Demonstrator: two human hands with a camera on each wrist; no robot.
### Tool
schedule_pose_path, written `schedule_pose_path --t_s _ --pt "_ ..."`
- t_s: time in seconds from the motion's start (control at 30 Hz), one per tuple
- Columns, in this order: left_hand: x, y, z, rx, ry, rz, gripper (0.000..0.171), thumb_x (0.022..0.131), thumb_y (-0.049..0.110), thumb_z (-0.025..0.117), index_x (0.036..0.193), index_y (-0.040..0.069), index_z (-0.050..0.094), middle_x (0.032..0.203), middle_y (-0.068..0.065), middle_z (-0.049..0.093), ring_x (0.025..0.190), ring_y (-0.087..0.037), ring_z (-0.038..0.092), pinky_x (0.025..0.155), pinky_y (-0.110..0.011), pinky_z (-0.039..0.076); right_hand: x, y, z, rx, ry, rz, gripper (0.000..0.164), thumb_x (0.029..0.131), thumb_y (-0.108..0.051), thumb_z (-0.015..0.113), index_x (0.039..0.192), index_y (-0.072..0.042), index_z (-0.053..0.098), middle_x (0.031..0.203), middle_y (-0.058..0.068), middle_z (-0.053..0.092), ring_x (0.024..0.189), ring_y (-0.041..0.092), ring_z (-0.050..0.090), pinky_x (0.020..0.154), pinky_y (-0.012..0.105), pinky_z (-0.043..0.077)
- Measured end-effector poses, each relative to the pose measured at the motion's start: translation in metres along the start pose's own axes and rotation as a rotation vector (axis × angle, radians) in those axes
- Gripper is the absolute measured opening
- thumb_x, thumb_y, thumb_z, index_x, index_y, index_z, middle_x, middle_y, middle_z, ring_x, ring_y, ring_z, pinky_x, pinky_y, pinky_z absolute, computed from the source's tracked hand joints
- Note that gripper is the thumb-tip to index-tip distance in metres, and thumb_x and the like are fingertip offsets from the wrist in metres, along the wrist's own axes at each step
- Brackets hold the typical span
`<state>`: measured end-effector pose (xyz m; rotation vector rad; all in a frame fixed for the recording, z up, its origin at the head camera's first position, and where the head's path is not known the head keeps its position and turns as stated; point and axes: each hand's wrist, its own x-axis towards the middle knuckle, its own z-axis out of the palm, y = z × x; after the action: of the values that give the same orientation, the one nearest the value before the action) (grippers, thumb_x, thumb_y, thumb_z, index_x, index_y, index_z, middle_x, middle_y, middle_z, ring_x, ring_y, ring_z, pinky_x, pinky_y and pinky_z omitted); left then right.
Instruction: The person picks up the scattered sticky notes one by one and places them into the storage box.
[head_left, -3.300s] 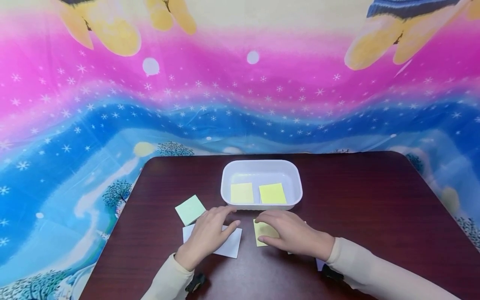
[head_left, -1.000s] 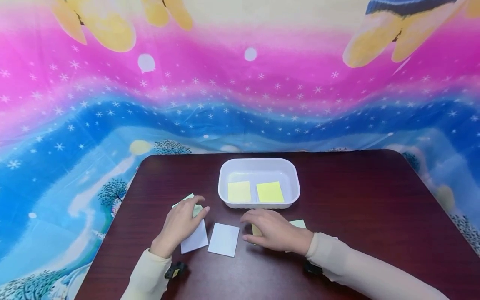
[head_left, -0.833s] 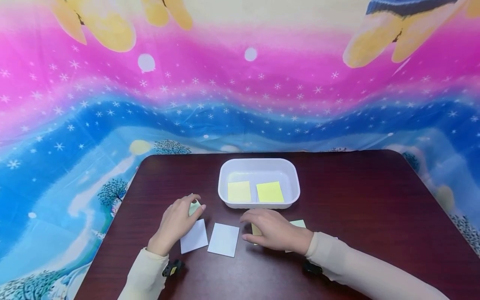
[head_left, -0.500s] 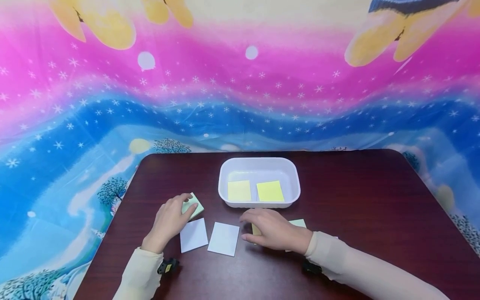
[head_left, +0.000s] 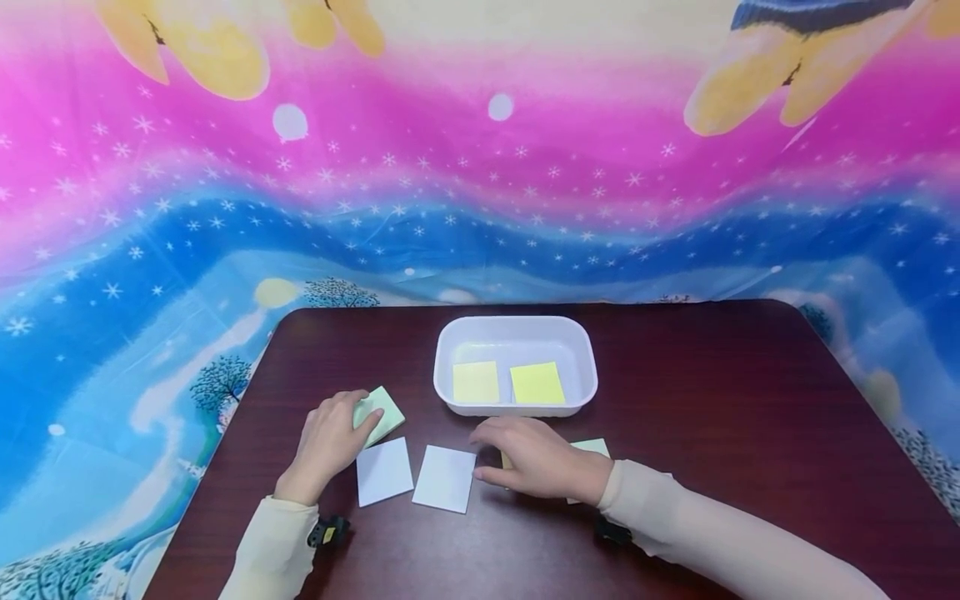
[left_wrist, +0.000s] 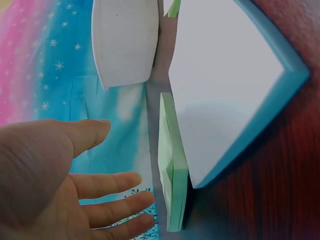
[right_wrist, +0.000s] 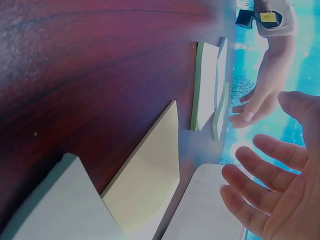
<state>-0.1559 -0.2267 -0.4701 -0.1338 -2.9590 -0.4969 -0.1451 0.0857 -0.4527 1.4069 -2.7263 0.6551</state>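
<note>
Poised just above green pad [head_left: 387, 412] with left hand [head_left: 325, 444], fingers spread, gripping nothing; over yellow pad [right_wrist: 147, 175] with right hand [head_left: 542, 460], fingers loosely bent, wide of thumb, contact apparently none; on bench [head_left: 735, 392] between, white pad [head_left: 385, 472] and second white pad [head_left: 444, 478]; beyond, in white tray [head_left: 517, 332], pale yellow square [head_left: 476, 382] left of bright yellow square [head_left: 537, 383].

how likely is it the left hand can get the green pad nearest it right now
Very likely yes: the left hand is open above the green pad, with no other object seen on top of it. The nearest white pad lies just beside it and doesn't seem to block the way.
</note>
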Motion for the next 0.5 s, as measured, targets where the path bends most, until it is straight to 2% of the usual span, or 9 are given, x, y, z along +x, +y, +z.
schedule_pose_path --t_s 0.27,0.5 --pt "-0.0031 -0.0031 -0.0013 0.049 -0.08 -0.037 0.07 0.078 0.038 0.07 0.13 -0.006 0.051 0.126 -0.028 0.053 0.111 -0.043 0.05 0.085 -0.057 0.04 0.0022 0.0011 0.0043 -0.001 0.014 -0.013 0.042 0.088 -0.045 0.056 0.113 -0.012 0.065 0.107 -0.004 0.065 0.1 0.005 0.056 0.085 0.029 0.047" --pt "-0.0054 -0.005 0.0014 0.07 -0.112 -0.045 0.078 0.072 0.039 0.074 0.13 -0.008 0.05 0.122 -0.028 0.054 0.103 -0.04 0.052 0.077 -0.052 0.045 0.003 0.001 0.007 -0.005 0.0 0.001 0.042 0.088 -0.045 0.057 0.114 -0.014 0.065 0.109 -0.008 0.063 0.1 0.004 0.055 0.085 0.029 0.047"
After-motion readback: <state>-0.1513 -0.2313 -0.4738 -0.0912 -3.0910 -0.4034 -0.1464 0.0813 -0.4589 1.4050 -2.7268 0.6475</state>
